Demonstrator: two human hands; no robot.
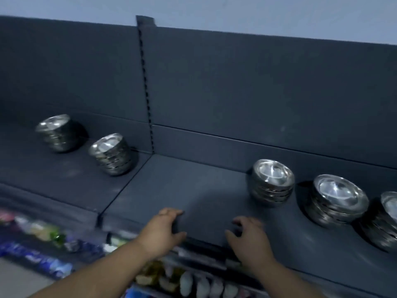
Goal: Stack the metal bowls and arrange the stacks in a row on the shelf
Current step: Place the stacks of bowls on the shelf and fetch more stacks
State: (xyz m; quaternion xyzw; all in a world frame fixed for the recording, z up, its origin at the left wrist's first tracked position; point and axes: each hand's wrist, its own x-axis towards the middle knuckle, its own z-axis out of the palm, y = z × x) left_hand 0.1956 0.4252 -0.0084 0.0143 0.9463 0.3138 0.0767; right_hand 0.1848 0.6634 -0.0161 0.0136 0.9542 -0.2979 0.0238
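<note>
Five stacks of shiny metal bowls stand mouth-up in a row on the dark grey shelf (182, 186). On its left section the first stack (61, 133) sits near the second stack (110, 154), both blurred. Well apart, on the right section, stands the third stack (271, 182). Next come the fourth stack (337, 201), its bowls wider, and the fifth stack (386, 220), cut off at the right edge of view.

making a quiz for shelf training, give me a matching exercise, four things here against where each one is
1 left hand
2 bowl stacks
3 slotted upright
4 packets

a below the shelf
b between the back panels
c at the shelf's front edge
d in a row on the shelf

Pairs: 1-c, 2-d, 3-b, 4-a
</note>
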